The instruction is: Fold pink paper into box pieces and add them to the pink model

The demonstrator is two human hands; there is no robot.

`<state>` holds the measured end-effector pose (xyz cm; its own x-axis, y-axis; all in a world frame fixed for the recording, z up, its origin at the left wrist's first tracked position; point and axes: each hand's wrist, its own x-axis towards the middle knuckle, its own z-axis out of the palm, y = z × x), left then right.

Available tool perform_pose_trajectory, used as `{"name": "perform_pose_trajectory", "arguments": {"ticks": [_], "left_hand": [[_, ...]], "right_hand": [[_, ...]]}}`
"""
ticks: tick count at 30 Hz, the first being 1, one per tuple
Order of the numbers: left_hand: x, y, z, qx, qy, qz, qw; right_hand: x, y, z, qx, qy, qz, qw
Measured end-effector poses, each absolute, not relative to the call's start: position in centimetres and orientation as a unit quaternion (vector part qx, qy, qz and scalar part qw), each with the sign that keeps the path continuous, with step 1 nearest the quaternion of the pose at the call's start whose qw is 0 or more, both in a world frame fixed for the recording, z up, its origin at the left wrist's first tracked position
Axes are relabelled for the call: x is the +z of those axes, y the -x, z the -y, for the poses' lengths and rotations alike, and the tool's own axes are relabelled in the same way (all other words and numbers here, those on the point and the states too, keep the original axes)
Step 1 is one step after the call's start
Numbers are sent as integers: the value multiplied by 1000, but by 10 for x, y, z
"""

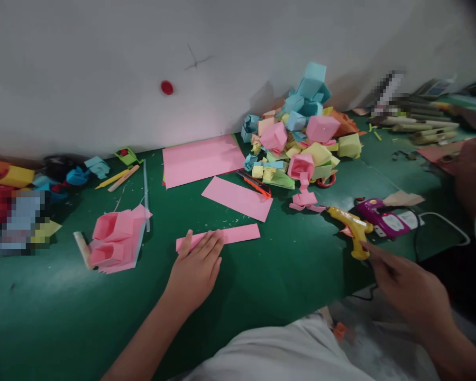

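My left hand (196,267) lies flat with its fingers stretched over a folded pink paper strip (241,234), pressing it against the green table (262,291). At the right, my right hand (410,286) has its fingers closed at the handle of a yellow hot glue gun (351,227); the grip is partly hidden. The gun's nozzle points left, close to a small folded pink paper piece (304,200). Just beyond the strip is a pink paper rectangle (238,198), with an orange-and-black cutter (256,185) resting across its far corner.
Pink sheets (202,159) lie by the wall, beside a heap of folded paper boxes (297,135). Pink boxes (113,233) sit on paper at left, near a glue stick (82,250). A purple glue gun (392,222) with a white cord lies right.
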<state>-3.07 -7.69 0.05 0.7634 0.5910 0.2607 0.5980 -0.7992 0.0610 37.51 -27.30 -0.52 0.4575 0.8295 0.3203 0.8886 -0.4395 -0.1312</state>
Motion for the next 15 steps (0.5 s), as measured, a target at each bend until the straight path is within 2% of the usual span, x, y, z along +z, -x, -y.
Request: {"name": "perform_pose_trajectory", "arguments": {"ticks": [5, 9, 15], "left_hand": [[0, 32, 78, -125, 939, 320, 12], [0, 32, 78, -127, 935, 332, 5], [1, 31, 77, -127, 936, 328, -5]], "right_hand": [[-12, -381, 276, -66, 848, 497, 173], [-11, -396, 279, 11, 881, 456, 121], [6, -403, 277, 20, 883, 470, 17]]}}
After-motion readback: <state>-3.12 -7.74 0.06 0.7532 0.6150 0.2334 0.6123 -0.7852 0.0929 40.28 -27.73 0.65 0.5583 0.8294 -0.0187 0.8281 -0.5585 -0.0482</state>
